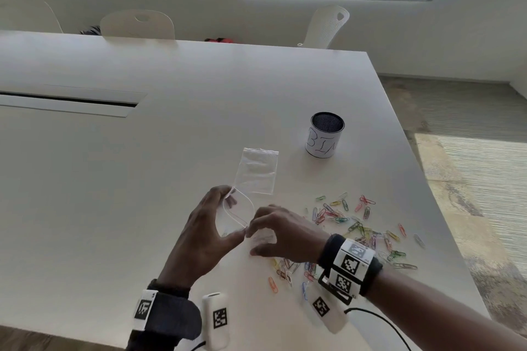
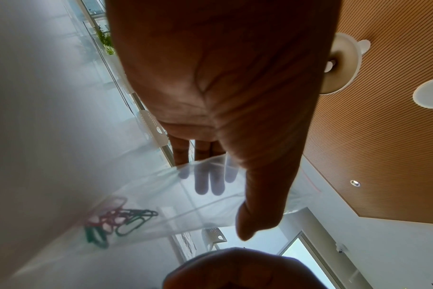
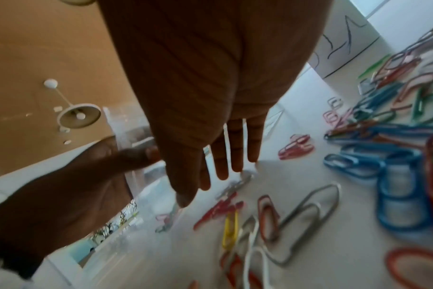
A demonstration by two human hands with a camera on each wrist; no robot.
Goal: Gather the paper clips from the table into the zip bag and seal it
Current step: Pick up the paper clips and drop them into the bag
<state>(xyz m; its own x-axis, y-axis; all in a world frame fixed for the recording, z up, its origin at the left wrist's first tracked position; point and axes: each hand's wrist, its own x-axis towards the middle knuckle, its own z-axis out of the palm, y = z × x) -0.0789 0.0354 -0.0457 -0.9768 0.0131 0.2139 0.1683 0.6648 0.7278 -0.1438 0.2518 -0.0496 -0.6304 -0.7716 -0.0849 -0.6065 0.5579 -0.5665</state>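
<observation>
My left hand (image 1: pixel 236 212) holds a small clear zip bag (image 1: pixel 248 204) upright just above the white table (image 1: pixel 142 179), thumb and fingers spreading its mouth wide. In the left wrist view a few red and green clips (image 2: pixel 116 221) lie in the bag's bottom, and my left hand (image 2: pixel 225 211) has its fingers behind the plastic. My right hand (image 1: pixel 251 242) hovers at the bag's mouth on the right, fingers fairly straight in the right wrist view (image 3: pixel 203 189), with nothing clearly pinched. Several coloured paper clips (image 1: pixel 356 225) are scattered on the table to the right and under my right wrist.
A second, flat zip bag (image 1: pixel 258 171) lies on the table just beyond my hands. A black mesh cup with a white paper label (image 1: pixel 325 135) stands further back right. The table's right edge (image 1: pixel 445 208) runs close to the clips. White chairs stand behind the table.
</observation>
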